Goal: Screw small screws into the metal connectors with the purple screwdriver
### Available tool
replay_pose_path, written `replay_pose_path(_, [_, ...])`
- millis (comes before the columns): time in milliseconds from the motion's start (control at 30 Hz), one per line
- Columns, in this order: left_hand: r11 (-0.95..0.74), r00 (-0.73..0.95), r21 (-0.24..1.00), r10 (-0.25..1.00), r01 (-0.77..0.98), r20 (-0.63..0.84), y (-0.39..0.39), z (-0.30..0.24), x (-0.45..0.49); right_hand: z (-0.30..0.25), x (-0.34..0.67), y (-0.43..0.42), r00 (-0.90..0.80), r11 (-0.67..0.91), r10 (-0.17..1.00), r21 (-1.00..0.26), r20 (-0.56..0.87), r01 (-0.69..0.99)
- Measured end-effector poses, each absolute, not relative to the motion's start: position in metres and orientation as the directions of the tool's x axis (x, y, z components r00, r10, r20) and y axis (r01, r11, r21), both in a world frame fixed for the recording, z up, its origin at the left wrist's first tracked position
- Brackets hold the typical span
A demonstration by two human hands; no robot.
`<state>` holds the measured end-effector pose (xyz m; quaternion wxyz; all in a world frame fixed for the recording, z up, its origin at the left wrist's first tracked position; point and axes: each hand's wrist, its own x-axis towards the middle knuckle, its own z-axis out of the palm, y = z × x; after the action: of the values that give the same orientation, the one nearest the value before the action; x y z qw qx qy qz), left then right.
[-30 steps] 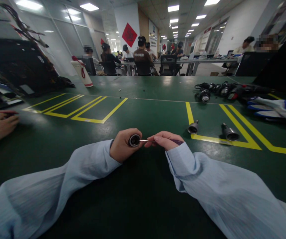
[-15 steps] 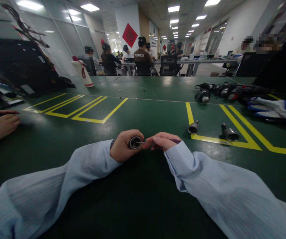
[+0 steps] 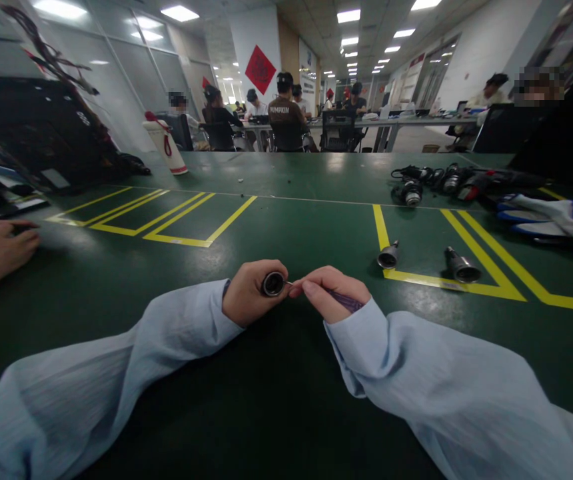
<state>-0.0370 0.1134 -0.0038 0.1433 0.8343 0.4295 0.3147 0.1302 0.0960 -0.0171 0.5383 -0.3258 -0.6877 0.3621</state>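
The left hand [image 3: 247, 295] clasps a metal cup [image 3: 272, 284], its mouth facing back. Just beside it, the right hand [image 3: 335, 293] grips a slim tool [image 3: 346, 302] pointing left, towards the cup

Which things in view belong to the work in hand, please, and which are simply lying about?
Work in hand:
round metal part, held in the left grip
thin purple-handled tool, held in the right grip
probably, by their similar look, two loose metal parts

Seemingly just lying about:
blue-and-white gloves
red-corded white container
dark cabled equipment
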Motion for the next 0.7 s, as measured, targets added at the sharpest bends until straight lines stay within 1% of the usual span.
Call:
replay_pose_path(67, [-0.602, 0.45, 0.491, 0.798, 0.63, 0.401, 0.113, -0.003, -0.036, -0.015, 0.131, 0.094, -0.234, 0.564, 0.812, -0.822, 0.535, 0.078])
replay_pose_path(133, [-0.616, 0.475, 0.474, 0.787, 0.629, 0.394, 0.112, -0.002, -0.037, -0.013, 0.133, 0.095, -0.254, 0.514, 0.836, -0.857, 0.487, 0.046])
replay_pose_path(200, [-0.623, 0.494, 0.473, 0.782, 0.623, 0.379, 0.111, -0.002, -0.037, -0.012, 0.134, 0.097, -0.275, 0.388, 0.882, -0.921, 0.382, -0.032])
replay_pose_path(267, [-0.617, 0.497, 0.49, 0.787, 0.617, 0.365, 0.109, -0.003, -0.038, -0.015, 0.134, 0.1, -0.315, 0.213, 0.916, -0.966, 0.249, -0.145])
replay_pose_path(333, [-0.608, 0.494, 0.514, 0.793, 0.605, 0.357, 0.108, -0.004, -0.039, -0.018, 0.134, 0.104, -0.363, 0.056, 0.92, -0.967, 0.146, -0.249])
replay_pose_path(400, [-0.608, 0.5, 0.534, 0.792, 0.588, 0.351, 0.108, -0.005, -0.039, -0.021, 0.133, 0.106, -0.386, -0.022, 0.917, -0.952, 0.102, -0.304])
replay_pose_path(467, [-0.608, 0.5, 0.543, 0.791, 0.579, 0.352, 0.109, -0.005, -0.039, -0.022, 0.133, 0.106, -0.365, -0.005, 0.925, -0.959, 0.104, -0.285])
replay_pose_path(533, [-0.599, 0.484, 0.538, 0.799, 0.593, 0.357, 0.109, -0.004, -0.038, -0.019, 0.134, 0.103, -0.314, 0.069, 0.94, -0.974, 0.137, -0.218])
replay_pose_path(600, [-0.589, 0.467, 0.517, 0.808, 0.621, 0.359, 0.111, -0.004, -0.037, -0.015, 0.134, 0.099, -0.255, 0.186, 0.943, -0.974, 0.213, -0.128])
replay_pose_path(700, [-0.593, 0.483, 0.477, 0.805, 0.649, 0.343, 0.112, -0.003, -0.036, -0.01, 0.134, 0.094, -0.209, 0.376, 0.908, -0.926, 0.364, 0.021])
